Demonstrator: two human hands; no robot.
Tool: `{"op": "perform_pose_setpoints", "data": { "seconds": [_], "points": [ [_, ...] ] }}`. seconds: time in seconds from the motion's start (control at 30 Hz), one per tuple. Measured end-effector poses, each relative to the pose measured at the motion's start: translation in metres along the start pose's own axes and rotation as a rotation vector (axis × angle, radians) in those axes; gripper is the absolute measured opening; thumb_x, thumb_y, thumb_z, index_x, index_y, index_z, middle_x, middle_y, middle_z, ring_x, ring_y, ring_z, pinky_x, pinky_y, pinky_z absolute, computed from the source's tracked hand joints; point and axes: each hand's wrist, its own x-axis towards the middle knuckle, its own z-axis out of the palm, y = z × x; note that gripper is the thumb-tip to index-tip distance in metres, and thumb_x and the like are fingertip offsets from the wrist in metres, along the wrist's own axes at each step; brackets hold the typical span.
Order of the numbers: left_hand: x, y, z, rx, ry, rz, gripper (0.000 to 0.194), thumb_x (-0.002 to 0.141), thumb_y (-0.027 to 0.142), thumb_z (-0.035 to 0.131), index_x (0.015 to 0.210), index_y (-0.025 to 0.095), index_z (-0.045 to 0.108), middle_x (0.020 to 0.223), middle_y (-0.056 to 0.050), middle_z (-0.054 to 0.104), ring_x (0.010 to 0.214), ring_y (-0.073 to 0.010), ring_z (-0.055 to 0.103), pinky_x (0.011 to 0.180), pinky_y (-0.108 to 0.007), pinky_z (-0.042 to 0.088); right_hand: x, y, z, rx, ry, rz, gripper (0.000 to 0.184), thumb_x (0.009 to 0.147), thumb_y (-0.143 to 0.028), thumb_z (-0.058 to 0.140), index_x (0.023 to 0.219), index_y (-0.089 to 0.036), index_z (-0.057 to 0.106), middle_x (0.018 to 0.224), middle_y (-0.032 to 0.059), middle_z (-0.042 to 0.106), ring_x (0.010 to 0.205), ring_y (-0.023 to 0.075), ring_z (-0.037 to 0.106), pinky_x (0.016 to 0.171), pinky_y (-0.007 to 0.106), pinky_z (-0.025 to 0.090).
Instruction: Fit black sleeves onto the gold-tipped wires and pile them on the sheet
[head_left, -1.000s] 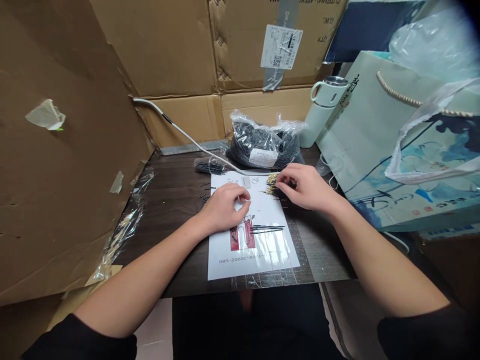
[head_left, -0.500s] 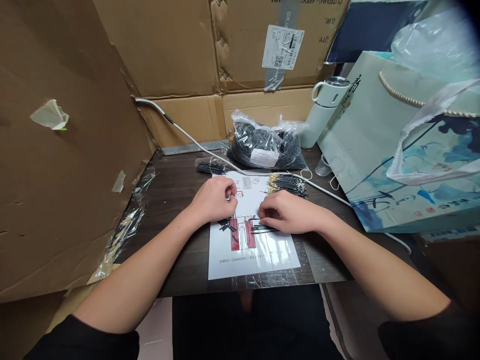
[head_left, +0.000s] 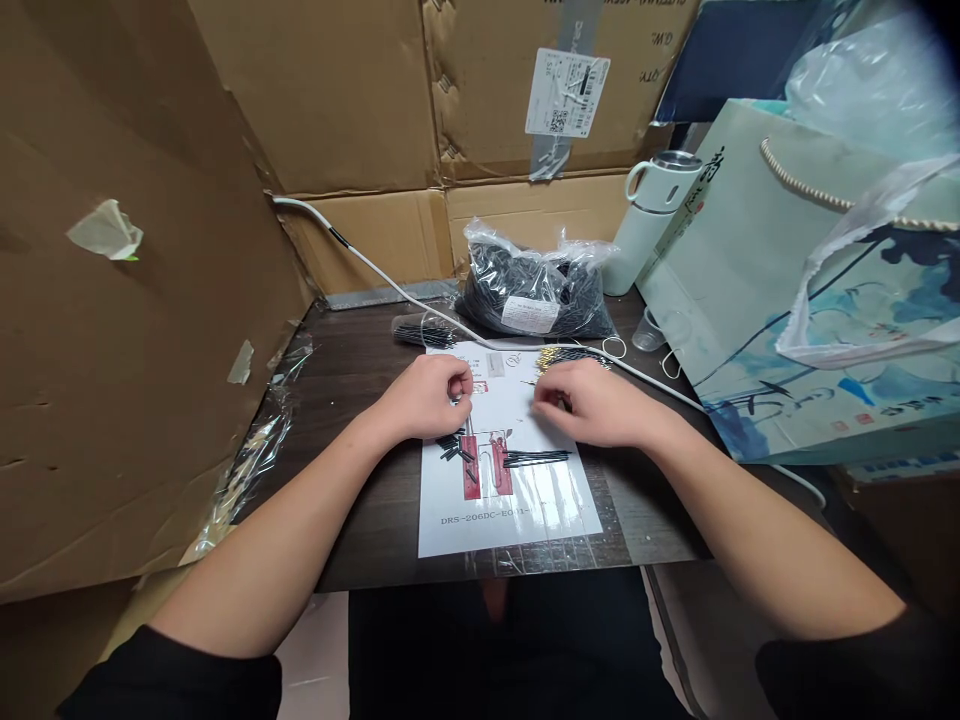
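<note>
My left hand (head_left: pixel 433 395) is closed in a pinch above the left edge of a printed white sheet (head_left: pixel 510 522). What its fingertips hold is too small to make out. Just below it lie several short black tube pieces (head_left: pixel 453 448). My right hand (head_left: pixel 589 402) is over the sheet's right side, its fingers loosely curved with a gap to the thumb and nothing visible between them. Close behind it, a bundle of black wires with gold-coloured ends (head_left: pixel 553 355) is partly hidden by the hand. A row of thin black wires (head_left: pixel 537 459) lies below it on the sheet.
A clear bag of black pieces (head_left: pixel 529 285) stands at the back beside a pale bottle (head_left: pixel 643 225). A small pack of black strips (head_left: pixel 421 332) lies left of it. A white cable (head_left: pixel 375 272) crosses the table. The paper bag (head_left: pixel 810 300) fills the right; cardboard (head_left: pixel 112 380) walls the left.
My right hand has moved up and slightly right, away from the row of thin black wires toward the gold-ended bundle. My left hand stays nearly in place, still pinched.
</note>
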Motion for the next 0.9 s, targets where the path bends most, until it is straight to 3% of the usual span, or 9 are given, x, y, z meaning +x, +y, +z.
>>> {"op": "perform_pose_setpoints", "data": {
  "seconds": [0.13, 0.7, 0.9],
  "points": [
    [-0.001, -0.003, -0.007, -0.032, -0.064, 0.051, 0.007, 0.075, 0.018, 0.068, 0.079, 0.018, 0.073, 0.075, -0.001, 0.066, 0.069, -0.0149, 0.056, 0.068, -0.029, 0.042, -0.001, 0.019, -0.002, -0.167, 0.127, 0.137, 0.005, 0.093, -0.017, 0.069, 0.089, -0.018, 0.069, 0.091, 0.008, 0.07, 0.082, 0.0222, 0.063, 0.072, 0.034, 0.042],
    [-0.002, -0.007, -0.013, -0.023, -0.175, -0.013, 0.011, 0.085, 0.023, 0.067, 0.079, 0.018, 0.075, 0.074, -0.003, 0.071, 0.065, -0.0151, 0.059, 0.065, -0.029, 0.042, 0.003, 0.014, 0.003, -0.319, 0.04, 0.174, 0.014, 0.101, -0.013, 0.059, 0.09, -0.017, 0.066, 0.097, 0.0123, 0.069, 0.085, 0.025, 0.062, 0.068, 0.036, 0.034],
    [-0.002, 0.006, -0.002, -0.162, -0.057, -0.013, 0.015, 0.096, 0.03, 0.064, 0.09, 0.018, 0.071, 0.081, -0.003, 0.07, 0.071, -0.0144, 0.058, 0.067, -0.028, 0.042, 0.004, 0.017, 0.007, -0.41, 0.033, 0.149, 0.016, 0.104, -0.016, 0.055, 0.09, -0.017, 0.063, 0.098, 0.0154, 0.07, 0.085, 0.0278, 0.062, 0.072, 0.039, 0.036]
  ]
}}
